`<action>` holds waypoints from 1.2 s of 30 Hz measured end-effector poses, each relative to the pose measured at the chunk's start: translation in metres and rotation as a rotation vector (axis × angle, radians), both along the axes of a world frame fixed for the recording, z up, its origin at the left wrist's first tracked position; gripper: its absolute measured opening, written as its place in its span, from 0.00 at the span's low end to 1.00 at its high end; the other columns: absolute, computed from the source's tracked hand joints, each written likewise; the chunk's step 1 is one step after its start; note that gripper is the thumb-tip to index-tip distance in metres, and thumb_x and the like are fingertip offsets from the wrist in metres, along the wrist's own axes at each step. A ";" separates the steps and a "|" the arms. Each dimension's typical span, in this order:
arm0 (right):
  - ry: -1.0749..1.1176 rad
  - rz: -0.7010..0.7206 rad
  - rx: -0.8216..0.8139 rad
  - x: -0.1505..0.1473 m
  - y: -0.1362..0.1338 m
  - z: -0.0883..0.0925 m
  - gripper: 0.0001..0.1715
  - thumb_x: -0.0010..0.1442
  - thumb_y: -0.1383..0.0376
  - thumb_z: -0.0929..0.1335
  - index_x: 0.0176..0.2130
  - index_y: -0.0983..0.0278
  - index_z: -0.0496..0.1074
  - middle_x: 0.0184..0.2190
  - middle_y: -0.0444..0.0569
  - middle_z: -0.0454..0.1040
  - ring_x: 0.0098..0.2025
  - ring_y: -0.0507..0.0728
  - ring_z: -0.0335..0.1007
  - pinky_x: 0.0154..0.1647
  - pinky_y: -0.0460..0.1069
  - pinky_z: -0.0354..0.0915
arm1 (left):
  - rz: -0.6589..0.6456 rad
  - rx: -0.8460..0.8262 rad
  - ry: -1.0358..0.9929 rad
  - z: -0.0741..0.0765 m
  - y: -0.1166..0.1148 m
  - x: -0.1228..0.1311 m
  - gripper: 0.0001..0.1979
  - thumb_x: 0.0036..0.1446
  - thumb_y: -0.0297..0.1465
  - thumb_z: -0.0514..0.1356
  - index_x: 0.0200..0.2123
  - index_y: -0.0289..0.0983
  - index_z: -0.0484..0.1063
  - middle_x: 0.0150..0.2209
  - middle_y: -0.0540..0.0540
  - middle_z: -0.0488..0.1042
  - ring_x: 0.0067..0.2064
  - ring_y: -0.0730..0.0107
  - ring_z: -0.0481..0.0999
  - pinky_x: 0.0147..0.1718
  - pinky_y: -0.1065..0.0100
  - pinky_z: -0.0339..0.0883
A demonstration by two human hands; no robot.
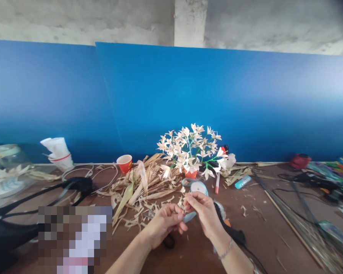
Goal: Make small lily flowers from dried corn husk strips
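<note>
Both hands meet above the brown table (260, 236), low in the middle of the view. My left hand (165, 222) is closed in a pinch on a small pale husk piece. My right hand (204, 213) also pinches it from the other side, with a light blue strip (189, 217) hanging below the fingers. A roll of light blue tape (198, 186) lies just beyond the hands. Behind it stands a bunch of white husk flowers (191, 148) in an orange cup. A heap of dried corn husks (143, 182) lies to the left of the hands.
A red paper cup (125, 163) stands near the blue wall panel (217, 102). White stacked cups (58, 152) and a black strap (74, 186) lie at the left. A bundle of thin wires (300, 217), a black glue gun (231, 230) and cables lie at the right.
</note>
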State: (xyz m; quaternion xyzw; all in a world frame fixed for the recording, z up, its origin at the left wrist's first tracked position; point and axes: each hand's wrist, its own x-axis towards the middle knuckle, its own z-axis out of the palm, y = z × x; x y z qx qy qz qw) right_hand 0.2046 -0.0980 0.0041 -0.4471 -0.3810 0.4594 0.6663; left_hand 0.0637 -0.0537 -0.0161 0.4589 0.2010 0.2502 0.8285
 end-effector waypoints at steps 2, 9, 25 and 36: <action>0.018 -0.005 0.007 -0.001 0.000 0.000 0.12 0.47 0.59 0.71 0.27 0.67 0.72 0.21 0.44 0.71 0.22 0.50 0.65 0.26 0.45 0.63 | 0.014 0.002 -0.014 -0.001 0.000 0.000 0.09 0.46 0.31 0.63 0.26 0.33 0.65 0.20 0.45 0.75 0.21 0.75 0.70 0.24 0.73 0.62; 0.030 -0.005 0.029 -0.001 -0.001 -0.001 0.11 0.47 0.60 0.71 0.27 0.67 0.73 0.21 0.44 0.71 0.23 0.50 0.65 0.26 0.45 0.63 | 0.004 -0.026 -0.039 0.000 -0.002 0.001 0.08 0.48 0.29 0.62 0.25 0.32 0.65 0.20 0.45 0.75 0.20 0.77 0.69 0.23 0.74 0.61; 0.055 -0.090 0.062 -0.002 0.000 -0.005 0.10 0.48 0.61 0.71 0.28 0.66 0.73 0.22 0.45 0.72 0.23 0.50 0.66 0.27 0.45 0.63 | -0.014 -0.017 0.022 0.002 0.006 -0.006 0.10 0.47 0.32 0.62 0.24 0.33 0.65 0.19 0.46 0.74 0.20 0.77 0.68 0.23 0.75 0.60; 0.110 -0.158 0.100 0.010 0.003 0.000 0.12 0.49 0.58 0.69 0.27 0.65 0.68 0.18 0.40 0.66 0.14 0.43 0.48 0.13 0.42 0.45 | 0.521 1.069 0.733 -0.010 0.038 -0.002 0.10 0.40 0.25 0.60 0.30 0.38 0.74 0.32 0.45 0.73 0.40 0.60 0.68 0.45 0.62 0.54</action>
